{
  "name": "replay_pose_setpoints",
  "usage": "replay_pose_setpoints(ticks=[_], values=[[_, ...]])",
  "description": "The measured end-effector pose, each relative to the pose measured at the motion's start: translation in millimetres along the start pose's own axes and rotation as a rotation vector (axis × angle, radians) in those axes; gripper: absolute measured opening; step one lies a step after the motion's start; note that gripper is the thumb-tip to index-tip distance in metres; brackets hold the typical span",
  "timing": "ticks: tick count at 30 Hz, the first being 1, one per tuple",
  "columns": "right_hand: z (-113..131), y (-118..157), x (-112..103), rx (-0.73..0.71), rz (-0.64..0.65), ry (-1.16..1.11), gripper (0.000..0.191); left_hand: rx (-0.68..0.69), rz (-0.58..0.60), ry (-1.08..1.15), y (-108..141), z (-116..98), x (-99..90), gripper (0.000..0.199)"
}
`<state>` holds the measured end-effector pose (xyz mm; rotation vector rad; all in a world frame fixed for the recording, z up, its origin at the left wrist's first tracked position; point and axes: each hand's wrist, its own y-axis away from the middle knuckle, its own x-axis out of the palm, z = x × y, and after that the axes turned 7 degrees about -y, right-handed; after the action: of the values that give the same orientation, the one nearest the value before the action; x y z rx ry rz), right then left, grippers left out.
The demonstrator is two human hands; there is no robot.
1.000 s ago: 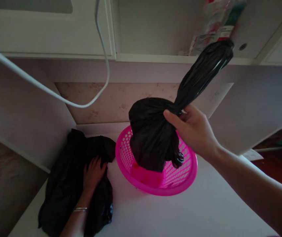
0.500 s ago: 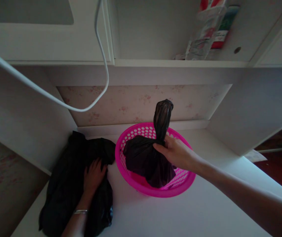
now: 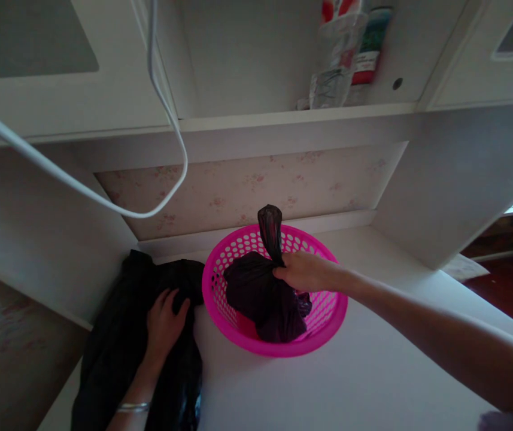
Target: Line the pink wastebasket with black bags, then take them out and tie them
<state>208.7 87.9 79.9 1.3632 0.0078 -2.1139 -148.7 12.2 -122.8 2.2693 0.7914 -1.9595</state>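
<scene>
A bright pink perforated plastic basket (image 3: 278, 349) stands on the white surface. Inside it sits a filled black plastic bag (image 3: 260, 299), gathered at the neck, its loose top sticking up. My right hand (image 3: 303, 272) pinches that neck from the right, above the basket. To the left lies a large black plastic bag (image 3: 112, 353) against the side panel. My left hand (image 3: 166, 317) rests on it with fingers stretched out and somewhat apart; a silver bracelet is on that wrist. What the bags contain is hidden.
A white cable (image 3: 117, 208) hangs in a loop in front of the cabinet at upper left. On the open shelf (image 3: 283, 118) stand a clear plastic container (image 3: 334, 66) and a green-and-red bottle (image 3: 368, 51). Side panels (image 3: 454, 179) flank the white counter (image 3: 247, 395).
My right hand has lowered the black bag deeper into the basket, and its gathered top now stands lower. My left hand remains on the large bag. The view has shifted and tilted slightly.
</scene>
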Motion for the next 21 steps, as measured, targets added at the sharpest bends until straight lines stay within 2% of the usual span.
replay_pose_setpoints(ticks=[3,4,5,6,7,8,9,10,11,14,18,21], values=[[-10,-8,0,0.04,0.026,-0.14,0.034,0.07,-0.165,0.13,23,-27,-60.5,0.043],[-12,-10,1,0.047,0.04,-0.186,0.034,0.151,-0.244,0.288,37,-39,-82.2,0.038],[-14,-12,2,0.051,0.054,-0.228,0.033,0.28,-0.278,0.417,52,-53,-102.5,0.034],[-15,-14,2,0.051,0.07,-0.263,0.033,0.447,-0.237,0.481,67,-67,-120.5,0.034],[-16,-15,3,0.05,0.085,-0.292,0.032,0.666,-0.157,0.475,80,-81,-135.2,0.041],[-16,-15,3,0.047,0.096,-0.314,0.03,0.932,-0.15,0.441,91,-94,-146.4,0.048],[-15,-15,3,0.044,0.103,-0.332,0.029,1.048,-0.131,0.386,98,-105,-153.9,0.05],[-14,-14,2,0.042,0.108,-0.347,0.028,1.109,-0.116,0.341,103,-113,-158.2,0.05],[-14,-12,2,0.04,0.11,-0.362,0.026,1.121,-0.108,0.324,104,-119,-159.8,0.046],[-12,-6,-1,0.036,0.128,-0.411,0.028,0.951,-0.012,0.429,95,-122,-156.3,0.031],[-16,0,-2,0.036,0.174,-0.434,0.026,0.802,0.161,0.609,68,-107,-151.0,0.031],[-18,4,-2,0.021,0.223,-0.441,0.03,0.748,0.227,0.605,38,-99,-154.2,0.038]])
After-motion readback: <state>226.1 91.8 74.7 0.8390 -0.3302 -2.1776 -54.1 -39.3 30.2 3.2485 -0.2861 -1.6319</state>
